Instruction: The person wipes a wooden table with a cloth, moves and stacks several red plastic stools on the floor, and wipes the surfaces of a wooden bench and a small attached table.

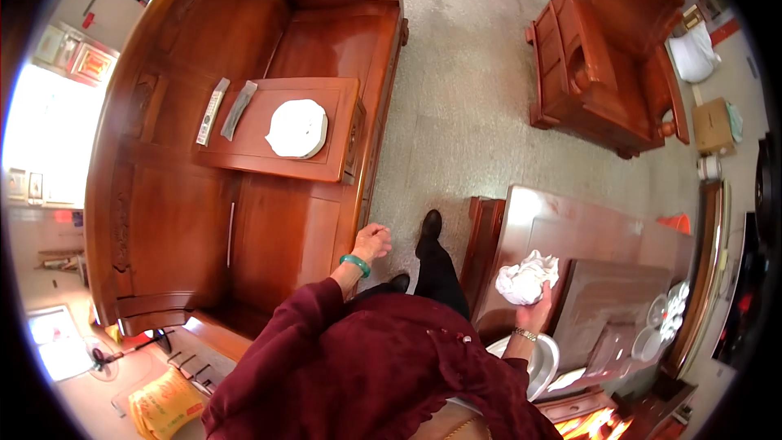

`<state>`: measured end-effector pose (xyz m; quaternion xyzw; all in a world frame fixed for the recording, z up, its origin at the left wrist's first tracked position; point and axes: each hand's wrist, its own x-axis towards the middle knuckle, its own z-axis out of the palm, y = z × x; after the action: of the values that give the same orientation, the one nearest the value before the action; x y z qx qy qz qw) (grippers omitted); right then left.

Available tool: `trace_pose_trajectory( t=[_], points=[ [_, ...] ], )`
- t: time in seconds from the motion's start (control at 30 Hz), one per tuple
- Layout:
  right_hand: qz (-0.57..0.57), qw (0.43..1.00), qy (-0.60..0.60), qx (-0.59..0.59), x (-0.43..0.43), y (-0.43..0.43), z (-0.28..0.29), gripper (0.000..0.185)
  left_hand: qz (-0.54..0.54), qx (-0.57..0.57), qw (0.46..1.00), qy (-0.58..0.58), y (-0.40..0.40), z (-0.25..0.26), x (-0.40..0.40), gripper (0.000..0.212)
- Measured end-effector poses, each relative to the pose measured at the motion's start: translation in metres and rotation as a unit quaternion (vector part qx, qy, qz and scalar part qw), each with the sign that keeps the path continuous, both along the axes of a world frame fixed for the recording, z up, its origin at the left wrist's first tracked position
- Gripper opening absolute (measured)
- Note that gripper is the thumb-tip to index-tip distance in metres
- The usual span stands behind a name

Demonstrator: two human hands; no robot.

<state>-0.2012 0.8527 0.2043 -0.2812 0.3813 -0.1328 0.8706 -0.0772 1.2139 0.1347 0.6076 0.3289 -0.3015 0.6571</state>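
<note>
My right hand [536, 310] grips a crumpled white cloth [524, 280] beside the near edge of a dark wooden coffee table [519, 229]. Under that wrist, which wears a metal watch band, sits a round white basin [545, 365], partly hidden by the arm. My left hand [371, 242], with a green bangle [355, 265] at the wrist, hangs by the front edge of a carved wooden sofa [293, 220]. Its fingers are loosely bent and hold nothing.
A raised wooden armrest table [244, 156] on the sofa bears a white dish [297, 128] and two remote controls in plastic. Far right stands a wooden armchair [611, 67]. Glass cups [672, 311] and a clear tray [611, 348] occupy the coffee table; an orange container [677, 222] shows beyond it.
</note>
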Motion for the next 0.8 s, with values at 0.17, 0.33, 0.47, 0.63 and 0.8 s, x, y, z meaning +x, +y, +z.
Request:
trace_pose_trajectory(
  t=[0.17,0.33,0.47,0.63,0.8],
  points=[
    [0.033,0.998,0.036,0.051,0.11,-0.024,-0.02,0.042,0.012,0.02,0.994,-0.109,-0.023,0.017,0.084,0.018],
    [0.168,0.985,0.033,-0.026,0.259,-0.022,-0.012,0.039,0.099,0.217,0.91,-0.338,-0.017,0.063,0.175,0.009],
    [0.28,0.95,0.021,-0.137,0.382,0.017,0.004,0.039,0.261,0.245,0.862,-0.359,0.034,0.077,0.23,0.008],
    [0.362,0.92,-0.009,-0.15,0.501,0.076,0.002,0.041,0.271,0.444,0.807,-0.279,0.12,0.081,0.281,0.019],
    [0.466,0.873,0.03,-0.141,0.605,0.113,-0.022,0.042,0.183,0.579,0.767,-0.208,0.195,0.039,0.354,0.03]
  ],
)
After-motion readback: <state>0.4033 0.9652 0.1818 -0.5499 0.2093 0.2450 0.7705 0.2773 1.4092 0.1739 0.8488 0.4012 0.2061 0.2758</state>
